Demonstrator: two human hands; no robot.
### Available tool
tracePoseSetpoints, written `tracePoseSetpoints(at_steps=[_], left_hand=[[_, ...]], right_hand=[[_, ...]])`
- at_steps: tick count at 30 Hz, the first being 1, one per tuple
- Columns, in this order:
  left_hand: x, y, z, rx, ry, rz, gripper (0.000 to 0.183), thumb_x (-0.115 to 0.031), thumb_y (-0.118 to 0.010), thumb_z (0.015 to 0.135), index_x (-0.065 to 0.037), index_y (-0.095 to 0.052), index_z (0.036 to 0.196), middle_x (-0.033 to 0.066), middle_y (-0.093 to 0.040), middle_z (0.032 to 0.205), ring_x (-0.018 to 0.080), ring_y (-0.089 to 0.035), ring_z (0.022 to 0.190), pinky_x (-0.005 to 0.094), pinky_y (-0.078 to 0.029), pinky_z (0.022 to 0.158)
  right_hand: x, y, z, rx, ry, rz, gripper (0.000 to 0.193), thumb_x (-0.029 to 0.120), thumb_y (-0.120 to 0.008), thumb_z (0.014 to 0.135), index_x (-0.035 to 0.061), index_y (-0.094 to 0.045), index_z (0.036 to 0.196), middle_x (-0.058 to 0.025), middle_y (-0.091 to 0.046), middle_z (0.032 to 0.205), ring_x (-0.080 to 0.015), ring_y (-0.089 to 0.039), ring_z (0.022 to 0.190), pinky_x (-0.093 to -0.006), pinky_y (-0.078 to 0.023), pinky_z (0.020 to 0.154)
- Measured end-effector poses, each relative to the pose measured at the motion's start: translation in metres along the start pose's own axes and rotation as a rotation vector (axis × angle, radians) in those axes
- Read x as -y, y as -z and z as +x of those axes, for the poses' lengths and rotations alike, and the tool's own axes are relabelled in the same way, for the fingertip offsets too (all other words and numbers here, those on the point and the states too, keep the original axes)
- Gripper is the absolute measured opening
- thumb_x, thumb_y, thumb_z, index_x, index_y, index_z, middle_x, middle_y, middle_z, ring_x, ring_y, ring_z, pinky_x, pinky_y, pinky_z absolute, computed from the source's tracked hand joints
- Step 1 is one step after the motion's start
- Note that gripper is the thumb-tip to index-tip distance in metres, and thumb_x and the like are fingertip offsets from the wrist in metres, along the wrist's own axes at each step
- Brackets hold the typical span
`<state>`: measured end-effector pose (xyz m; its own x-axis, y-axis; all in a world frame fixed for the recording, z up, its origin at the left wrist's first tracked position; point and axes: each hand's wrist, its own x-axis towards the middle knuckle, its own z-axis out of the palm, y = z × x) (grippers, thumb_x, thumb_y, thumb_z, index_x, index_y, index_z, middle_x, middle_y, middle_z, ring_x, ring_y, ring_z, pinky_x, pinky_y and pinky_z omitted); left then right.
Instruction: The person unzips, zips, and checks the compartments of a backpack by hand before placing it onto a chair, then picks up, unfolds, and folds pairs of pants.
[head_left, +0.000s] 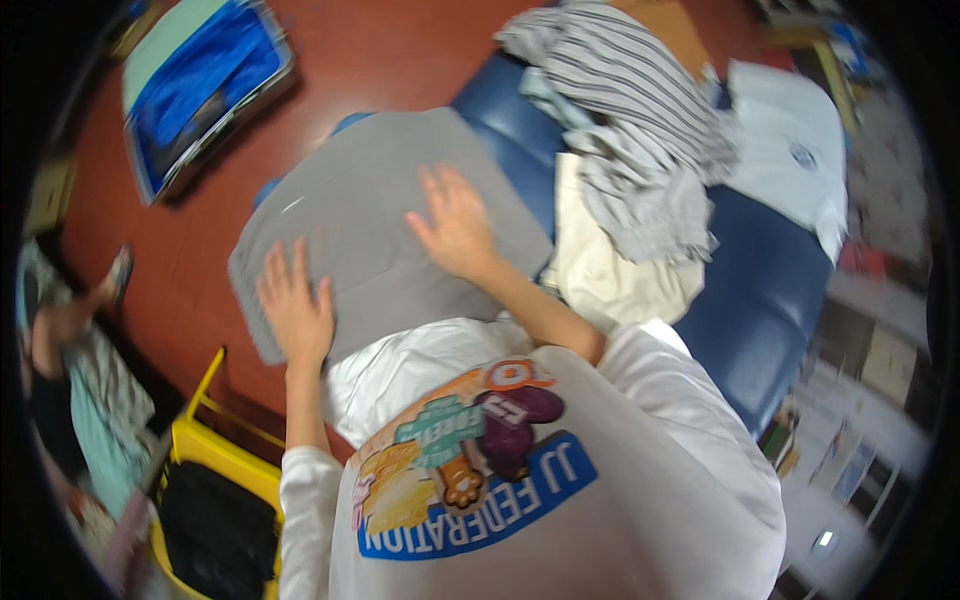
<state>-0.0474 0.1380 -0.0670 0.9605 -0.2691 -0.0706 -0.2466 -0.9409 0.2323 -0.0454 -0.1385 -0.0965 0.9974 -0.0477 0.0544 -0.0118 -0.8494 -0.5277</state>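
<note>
A grey piece of cloth (360, 220), perhaps a folded garment, lies spread in front of me on a blue padded bench (755, 300). My left hand (297, 312) rests flat near its left edge with the fingers spread. Farther up and to the right, my right hand (457, 225) is laid on the cloth, its fingers apart and slightly blurred. Neither hand grips anything. White fabric (400, 365) shows between the grey cloth and my shirt. What lies under the grey cloth is mostly hidden.
To the right are heaped a striped garment (625, 65), a light grey one (650, 195) and a cream one (615, 270), beside a white shirt (785, 140). An open case (262, 95) with blue contents stands on the red floor. A yellow chair (215, 445) and a seated person (50, 345) are at left.
</note>
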Motion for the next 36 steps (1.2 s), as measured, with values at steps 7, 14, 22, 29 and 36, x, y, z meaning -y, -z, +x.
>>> tracePoseSetpoints(at_steps=[7, 14, 22, 29, 36], left_hand=[[-0.013, -0.006, 0.003, -0.019, -0.038, 0.033, 0.06, -0.031, -0.052, 0.098, -0.017, -0.037, 0.155, 0.0144, -0.028, 0.163, 0.0331, -0.023, 0.15, 0.0521, -0.015, 0.121], [-0.015, -0.007, 0.005, -0.023, -0.038, 0.042, 0.06, -0.031, -0.052, 0.098, -0.017, -0.037, 0.155, 0.014, -0.028, 0.162, 0.0328, -0.024, 0.15, 0.0511, -0.014, 0.121], [-0.013, -0.002, 0.003, -0.043, -0.036, 0.039, 0.059, -0.029, -0.052, 0.098, -0.017, -0.038, 0.154, 0.0146, -0.029, 0.162, 0.0336, -0.025, 0.15, 0.0511, -0.015, 0.121], [-0.013, 0.0, -0.001, -0.039, -0.036, 0.053, 0.059, -0.029, -0.053, 0.097, -0.016, -0.039, 0.153, 0.0146, -0.029, 0.162, 0.0329, -0.025, 0.15, 0.0513, -0.016, 0.121], [-0.01, -0.002, 0.0, -0.057, -0.047, 0.034, 0.06, -0.028, -0.054, 0.097, -0.015, -0.039, 0.153, 0.0153, -0.031, 0.161, 0.0336, -0.026, 0.149, 0.052, -0.017, 0.121]], right_hand=[[-0.026, 0.032, -0.027, 0.064, -0.161, 0.205, 0.066, 0.043, -0.054, 0.099, 0.0008, -0.039, 0.148, -0.0278, -0.045, 0.145, -0.0433, -0.044, 0.134, -0.0482, -0.033, 0.112], [-0.101, 0.081, -0.122, -0.067, -0.27, 0.007, 0.045, 0.019, -0.066, 0.089, -0.0016, -0.056, 0.128, -0.0245, -0.052, 0.137, -0.0412, -0.05, 0.127, -0.0479, -0.039, 0.107], [-0.176, 0.204, -0.137, -0.46, -0.497, -0.596, 0.056, 0.011, -0.068, 0.081, -0.0024, -0.049, 0.132, -0.0266, -0.048, 0.137, -0.0434, -0.046, 0.126, -0.0493, -0.036, 0.107], [-0.199, 0.219, -0.136, -0.348, -0.774, -0.774, 0.083, 0.03, -0.081, 0.075, 0.0034, -0.04, 0.142, -0.0261, -0.047, 0.137, -0.0408, -0.044, 0.13, -0.0517, -0.031, 0.11], [-0.214, 0.216, -0.136, -0.313, -0.718, -0.791, 0.084, 0.03, -0.081, 0.075, 0.0037, -0.04, 0.143, -0.0264, -0.049, 0.132, -0.0413, -0.046, 0.125, -0.0515, -0.033, 0.107]])
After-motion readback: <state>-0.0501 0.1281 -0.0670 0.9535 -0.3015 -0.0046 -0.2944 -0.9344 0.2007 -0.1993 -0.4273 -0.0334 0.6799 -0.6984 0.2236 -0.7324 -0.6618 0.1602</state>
